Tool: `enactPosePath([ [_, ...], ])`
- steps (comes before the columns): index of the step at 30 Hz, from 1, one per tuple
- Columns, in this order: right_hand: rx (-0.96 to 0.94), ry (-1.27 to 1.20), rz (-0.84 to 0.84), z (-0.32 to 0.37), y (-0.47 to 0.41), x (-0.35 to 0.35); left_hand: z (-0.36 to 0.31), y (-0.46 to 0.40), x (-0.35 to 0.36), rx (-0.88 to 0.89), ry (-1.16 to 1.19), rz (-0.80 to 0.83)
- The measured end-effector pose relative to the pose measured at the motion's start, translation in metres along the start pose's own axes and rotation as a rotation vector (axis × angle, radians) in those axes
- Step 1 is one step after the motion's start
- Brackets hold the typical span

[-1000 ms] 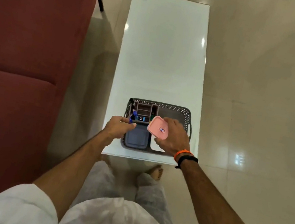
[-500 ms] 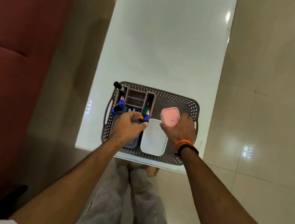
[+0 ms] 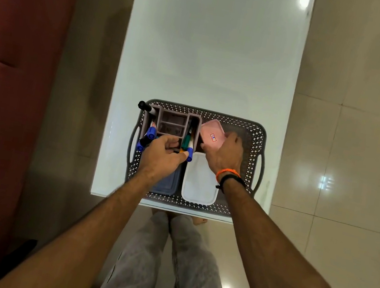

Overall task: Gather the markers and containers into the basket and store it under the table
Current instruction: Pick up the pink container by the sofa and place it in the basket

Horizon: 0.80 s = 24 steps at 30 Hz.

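A grey perforated basket (image 3: 256,140) sits on the near end of the white table (image 3: 211,46). Inside it, at the back left, stands a grey divided organizer (image 3: 172,121) with several markers (image 3: 152,130) sticking out. A blue-lidded container (image 3: 167,185) and a white-lidded container (image 3: 199,183) lie flat at the front. My right hand (image 3: 226,153) grips a small pink container (image 3: 212,135), low in the basket's back middle. My left hand (image 3: 163,154) is curled over the organizer's near edge, fingers by an orange-tipped marker (image 3: 183,152); whether it grips anything is unclear.
A red sofa (image 3: 8,86) runs along the left, with a strip of tiled floor between it and the table. Glossy beige floor tiles (image 3: 348,159) lie to the right. My legs and feet (image 3: 172,255) stand at the table's near edge.
My right hand has lowered the pink container from above the basket into its back middle. My left hand moved further in over the organizer. The camera tilted down and closer.
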State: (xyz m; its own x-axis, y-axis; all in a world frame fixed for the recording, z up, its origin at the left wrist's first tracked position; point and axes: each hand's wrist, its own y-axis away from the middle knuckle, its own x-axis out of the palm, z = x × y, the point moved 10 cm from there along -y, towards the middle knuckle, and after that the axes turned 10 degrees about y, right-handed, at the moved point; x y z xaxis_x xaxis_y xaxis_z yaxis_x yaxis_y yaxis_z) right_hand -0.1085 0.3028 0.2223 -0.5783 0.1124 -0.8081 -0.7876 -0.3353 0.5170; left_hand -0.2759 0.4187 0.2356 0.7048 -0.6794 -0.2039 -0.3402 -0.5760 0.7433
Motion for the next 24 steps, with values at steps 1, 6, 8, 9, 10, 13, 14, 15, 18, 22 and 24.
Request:
enactPosePath([
  [1, 0.008, -0.018, 0.024, -0.003, -0.001, 0.003, 0.0, 0.0, 0.0, -0.001, -0.005, 0.004],
  [6, 0.123, -0.122, 0.109, -0.023, -0.008, 0.013, 0.001, 0.0, 0.002, -0.002, 0.002, 0.023],
  [8, 0.108, -0.108, 0.126, -0.023, -0.011, 0.016, 0.001, 0.0, 0.004, 0.002, 0.017, 0.029],
  [9, 0.101, -0.105, 0.135, -0.023, -0.011, 0.016, 0.0, 0.0, 0.004, 0.004, 0.023, 0.034],
  [10, 0.097, -0.106, 0.147, -0.023, -0.013, 0.017, -0.001, 0.0, 0.005, 0.006, 0.026, 0.04],
  [13, 0.094, -0.13, 0.163, -0.025, -0.015, 0.015, -0.004, 0.001, 0.006, 0.01, 0.026, 0.05],
  [14, 0.096, -0.142, 0.161, -0.027, -0.015, 0.012, -0.004, 0.002, 0.006, 0.01, 0.023, 0.05],
  [15, 0.097, -0.149, 0.163, -0.028, -0.013, 0.01, -0.005, 0.003, 0.006, 0.008, 0.019, 0.051],
  [18, 0.071, -0.142, 0.185, -0.025, -0.003, -0.001, -0.009, 0.008, 0.004, 0.002, 0.003, 0.055],
  [22, 0.016, -0.117, 0.189, -0.017, 0.025, -0.03, -0.018, 0.03, -0.001, -0.046, -0.027, 0.046],
  [24, -0.012, -0.114, 0.196, -0.011, 0.04, -0.049, -0.025, 0.046, -0.004, -0.066, -0.047, 0.045],
])
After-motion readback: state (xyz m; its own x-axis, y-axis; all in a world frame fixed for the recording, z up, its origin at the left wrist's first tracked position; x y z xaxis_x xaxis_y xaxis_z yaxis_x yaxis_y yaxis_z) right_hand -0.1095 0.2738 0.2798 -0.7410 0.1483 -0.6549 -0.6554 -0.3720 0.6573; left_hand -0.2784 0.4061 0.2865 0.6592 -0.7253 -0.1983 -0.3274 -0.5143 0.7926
